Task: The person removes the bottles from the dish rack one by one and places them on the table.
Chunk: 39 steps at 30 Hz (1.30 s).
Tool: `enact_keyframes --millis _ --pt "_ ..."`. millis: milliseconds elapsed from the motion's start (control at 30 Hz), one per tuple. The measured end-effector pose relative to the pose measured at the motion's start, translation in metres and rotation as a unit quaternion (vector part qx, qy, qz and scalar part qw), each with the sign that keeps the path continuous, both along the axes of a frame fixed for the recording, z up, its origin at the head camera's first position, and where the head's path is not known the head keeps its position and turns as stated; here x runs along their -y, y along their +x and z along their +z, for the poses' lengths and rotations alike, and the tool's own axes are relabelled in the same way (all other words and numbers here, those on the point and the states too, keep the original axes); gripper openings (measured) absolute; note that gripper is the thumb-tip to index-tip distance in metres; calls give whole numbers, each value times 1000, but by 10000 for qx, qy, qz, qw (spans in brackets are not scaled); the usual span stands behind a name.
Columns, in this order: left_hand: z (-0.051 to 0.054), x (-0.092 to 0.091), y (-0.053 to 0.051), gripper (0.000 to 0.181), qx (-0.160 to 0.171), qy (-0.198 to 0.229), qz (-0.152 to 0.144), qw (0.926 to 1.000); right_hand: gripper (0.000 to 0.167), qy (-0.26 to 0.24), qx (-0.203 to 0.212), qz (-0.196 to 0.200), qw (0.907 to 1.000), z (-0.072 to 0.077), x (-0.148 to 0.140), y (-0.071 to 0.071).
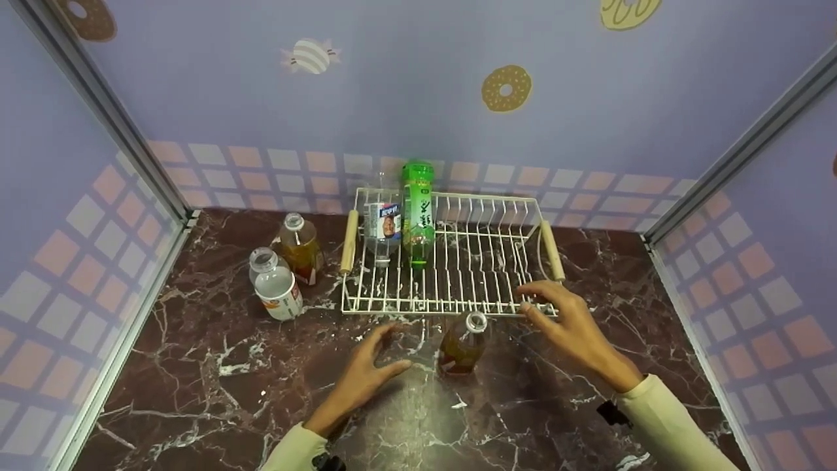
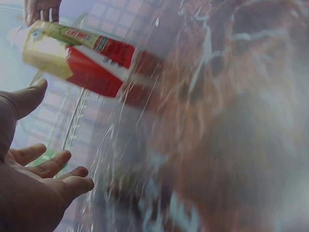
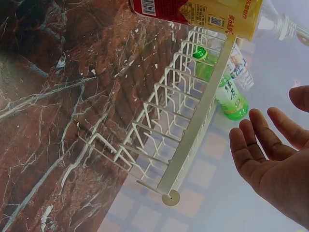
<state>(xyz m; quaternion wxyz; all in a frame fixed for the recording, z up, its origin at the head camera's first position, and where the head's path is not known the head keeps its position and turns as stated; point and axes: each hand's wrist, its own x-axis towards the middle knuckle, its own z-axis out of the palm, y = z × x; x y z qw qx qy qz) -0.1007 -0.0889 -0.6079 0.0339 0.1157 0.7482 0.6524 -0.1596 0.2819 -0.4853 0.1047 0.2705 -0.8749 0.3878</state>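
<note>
An uncapped bottle with a yellow and red label (image 1: 461, 350) stands upright on the marble-patterned surface, between my two hands. My left hand (image 1: 367, 369) is to its left, apart from it, with thumb and fingers spread. On its right side, my right hand (image 1: 569, 320) hovers by the front right corner of a white wire dish rack (image 3: 200, 116), fingers loosely bent and holding nothing. Two bottles lie in the left part of the rack, neck toward me: a green tea bottle (image 1: 418, 209) and a clear bottle with a blue and white label (image 1: 386, 226).
Left of the rack stand two more uncapped bottles: a clear one with a white label (image 1: 281, 302) and an amber-looking one (image 1: 302, 255). The rack has wooden side handles (image 1: 551, 250). Patterned walls (image 1: 418, 98) enclose the surface at the back and sides.
</note>
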Motion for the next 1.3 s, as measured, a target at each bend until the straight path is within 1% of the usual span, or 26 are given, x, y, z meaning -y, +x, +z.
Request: enact_keyframes --millis 133,233,300,367,467,533,633,700,767,833,900,1033,1200,1300 --pt "5 17 3 76 137 -119 403 9990 32 -19 76 -84 9999 0 1 -1" --pt "10 29 6 73 175 -204 615 9977 30 -29 89 -151 9998 0 2 -2" --pt "13 35 6 72 172 -230 700 9971 30 -41 111 -186 9998 0 3 -3" --pt "16 41 7 71 147 -201 725 9971 29 -62 140 -198 9997 -1 3 -5" --pt "21 47 6 69 46 -227 818 9964 29 -107 205 -204 9995 -3 5 -7" --pt "23 51 5 68 -76 -331 910 9953 29 -142 265 -215 9993 -4 5 -9" --pt "29 54 4 70 -308 -829 1174 9891 29 -163 382 -228 9989 -5 7 -11" --pt "33 56 3 72 -424 -1226 1420 9813 30 -189 479 -224 9984 -6 8 -14" --pt "36 57 2 75 -414 -1521 1663 9734 30 -224 562 -188 9980 -6 9 -16" --pt "39 58 0 79 -360 -1604 1800 9698 30 -264 620 -171 9976 -6 10 -18" --pt "41 58 -3 83 -244 -1551 1831 9705 30 -284 661 -181 9972 -7 10 -21" --pt "47 59 -9 97 -132 -1511 1672 9742 28 -347 794 -151 9961 -8 14 -29" --pt "52 62 -20 110 -220 -1715 1381 9752 30 -443 1126 -117 9926 -8 20 -41" --pt "53 63 -27 114 -243 -1806 1246 9753 32 -399 1226 -120 9916 -7 25 -47"
